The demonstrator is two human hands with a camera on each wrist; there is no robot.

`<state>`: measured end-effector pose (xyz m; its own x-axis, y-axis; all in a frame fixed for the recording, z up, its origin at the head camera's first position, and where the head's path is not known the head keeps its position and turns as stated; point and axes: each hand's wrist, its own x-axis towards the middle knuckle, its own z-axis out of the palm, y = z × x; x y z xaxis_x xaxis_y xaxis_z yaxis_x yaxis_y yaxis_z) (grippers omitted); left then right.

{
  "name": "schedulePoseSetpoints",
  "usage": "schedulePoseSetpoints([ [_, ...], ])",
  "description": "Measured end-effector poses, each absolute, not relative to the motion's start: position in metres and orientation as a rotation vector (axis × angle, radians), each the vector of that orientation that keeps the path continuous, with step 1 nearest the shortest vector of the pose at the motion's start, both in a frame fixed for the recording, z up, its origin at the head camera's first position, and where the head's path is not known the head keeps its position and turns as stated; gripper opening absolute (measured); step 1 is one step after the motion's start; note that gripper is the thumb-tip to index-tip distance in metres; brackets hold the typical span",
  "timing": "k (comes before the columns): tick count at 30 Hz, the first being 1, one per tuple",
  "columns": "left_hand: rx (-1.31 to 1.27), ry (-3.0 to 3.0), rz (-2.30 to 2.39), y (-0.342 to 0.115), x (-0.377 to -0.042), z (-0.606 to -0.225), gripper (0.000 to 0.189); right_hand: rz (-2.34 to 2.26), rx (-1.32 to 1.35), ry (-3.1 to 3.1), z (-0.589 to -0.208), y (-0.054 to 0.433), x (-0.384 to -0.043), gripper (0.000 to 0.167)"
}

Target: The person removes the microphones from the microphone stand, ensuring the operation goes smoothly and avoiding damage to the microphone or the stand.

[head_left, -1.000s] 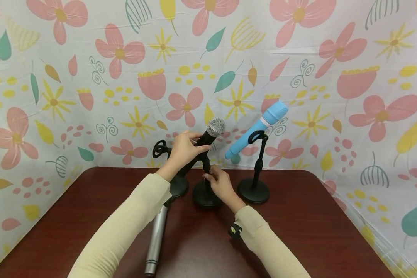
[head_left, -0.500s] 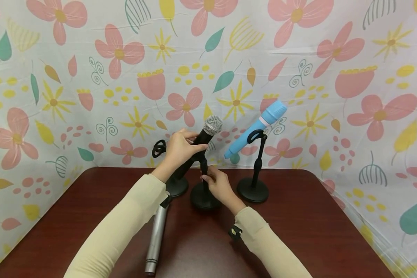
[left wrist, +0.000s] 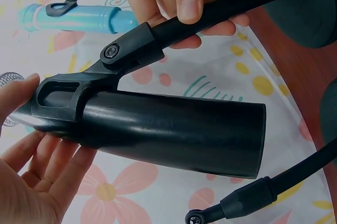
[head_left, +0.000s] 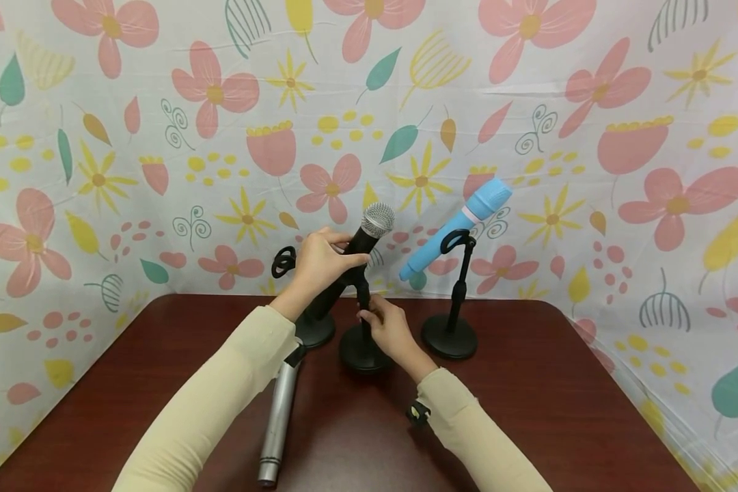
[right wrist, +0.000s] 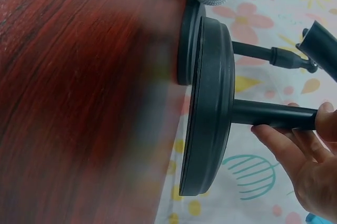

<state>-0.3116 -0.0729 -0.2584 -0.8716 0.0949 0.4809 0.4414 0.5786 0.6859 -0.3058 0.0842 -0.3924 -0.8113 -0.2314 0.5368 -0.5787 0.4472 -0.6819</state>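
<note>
In the head view my left hand [head_left: 320, 265] holds a black microphone [head_left: 361, 243] with a silver mesh head, tilted up to the right. Its handle lies in the clip [left wrist: 79, 91] of the middle black microphone stand [head_left: 364, 352]. The left wrist view has my thumb on one side of the microphone and clip, my fingers on the other. Lower down, my right hand [head_left: 392, 329] grips the stand's upright pole between thumb and fingers. The stand's round base [right wrist: 213, 108] is at the table; whether it sits flat cannot be told.
To the right, a second stand [head_left: 450, 335] bears a light-blue microphone [head_left: 456, 229]. Partly behind my left arm is a third stand [head_left: 313, 331], its clip vacant. A silver microphone [head_left: 278, 424] lies on the brown table [head_left: 516, 424]. Behind hangs a flowered cloth [head_left: 369, 89].
The black microphone, the middle stand and my left hand have shifted slightly left. Both hands keep their hold, and little differs over the last half second.
</note>
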Motion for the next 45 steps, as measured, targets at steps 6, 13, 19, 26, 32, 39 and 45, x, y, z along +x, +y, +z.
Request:
schedulePoseSetpoints([
  [6, -0.410, -2.423, -1.199, -0.072, -0.312, -0.256, 0.046, 1.321, 0.683, -2.320, -0.392, 0.083, -0.306, 0.010],
  [13, -0.389, -2.421, -1.225, -0.072, -0.312, -0.252, 0.046, 1.297, 0.693, -2.328, -0.393, 0.083, -0.305, 0.008],
  [19, -0.364, -2.391, -1.243, -0.073, -0.311, -0.249, 0.045, 1.299, 0.718, -2.335, -0.392, 0.082, -0.304, 0.009],
  [26, -0.299, -2.330, -1.444, -0.078, -0.311, -0.241, 0.051, 1.357, 0.680, -2.342, -0.389, 0.083, -0.303, 0.009],
  [32, -0.262, -2.250, -1.596, -0.082, -0.311, -0.237, 0.053, 1.401, 0.634, -2.369, -0.386, 0.086, -0.304, 0.005],
  [39, -0.252, -2.123, -1.628, -0.095, -0.311, -0.221, 0.046, 1.410, 0.652, -2.335, -0.392, 0.093, -0.305, 0.008],
  [45, -0.220, -2.285, -1.483, -0.105, -0.308, -0.229, 0.046, 1.400, 0.625, -2.296, -0.394, 0.097, -0.309, 0.008],
])
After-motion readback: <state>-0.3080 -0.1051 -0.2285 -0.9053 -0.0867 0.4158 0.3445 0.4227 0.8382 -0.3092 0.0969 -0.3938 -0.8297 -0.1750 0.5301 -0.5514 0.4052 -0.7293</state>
